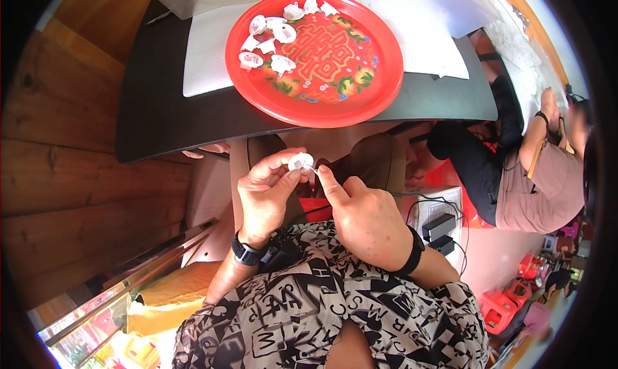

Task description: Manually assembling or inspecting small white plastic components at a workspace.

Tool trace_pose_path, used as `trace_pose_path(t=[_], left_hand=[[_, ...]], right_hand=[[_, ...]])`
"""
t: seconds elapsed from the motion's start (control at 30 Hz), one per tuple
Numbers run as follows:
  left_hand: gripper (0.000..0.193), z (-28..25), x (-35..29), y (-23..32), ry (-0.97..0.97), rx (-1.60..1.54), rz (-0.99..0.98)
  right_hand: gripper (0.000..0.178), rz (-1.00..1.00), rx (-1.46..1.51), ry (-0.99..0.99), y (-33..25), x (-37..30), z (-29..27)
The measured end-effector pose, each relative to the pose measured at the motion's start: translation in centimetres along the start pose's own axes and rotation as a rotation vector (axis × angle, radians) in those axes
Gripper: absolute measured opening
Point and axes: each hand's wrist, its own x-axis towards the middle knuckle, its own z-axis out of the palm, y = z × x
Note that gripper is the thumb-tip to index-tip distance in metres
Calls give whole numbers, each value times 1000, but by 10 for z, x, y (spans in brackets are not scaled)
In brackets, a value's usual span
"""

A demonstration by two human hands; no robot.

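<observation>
My left hand [265, 189] pinches a small round white plastic part [300, 162] between thumb and fingertips, above my lap and short of the table's near edge. Close to its right side, my right hand [364, 218] is closed with the index finger stretched toward the part. A thin pale tip [313, 169] shows between that fingertip and the part; the rest of what the hand grips is hidden. Beyond both hands, a round red tray [380, 92] with a painted fruit pattern holds several similar white plastic parts [282, 64], gathered along its left and far side.
The tray rests on a dark table [154, 111] over a white sheet [206, 60]. A wooden panel [90, 176] stands at the left. On the right are a white box [444, 202] with black adapters and cables, a seated person [541, 189] and red stools [499, 308].
</observation>
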Motion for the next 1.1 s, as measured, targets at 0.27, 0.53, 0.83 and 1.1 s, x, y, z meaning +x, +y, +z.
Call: trace_pose_path(t=[0.27,0.53,0.83,1.1], left_hand=[[23,0,-2,-3,29,-2,-2],[23,-2,-4,-8,13,257,68],[22,-2,-3,-4,42,101,43],[24,0,-1,4,-25,4,103]], right_hand=[[54,-19,-46,-20,-1,2,-1],[48,-75,-153,-78,-5,11,-8],[49,-47,-29,-34,9,6,-3],[52,-27,129,79,12,-4,-9]])
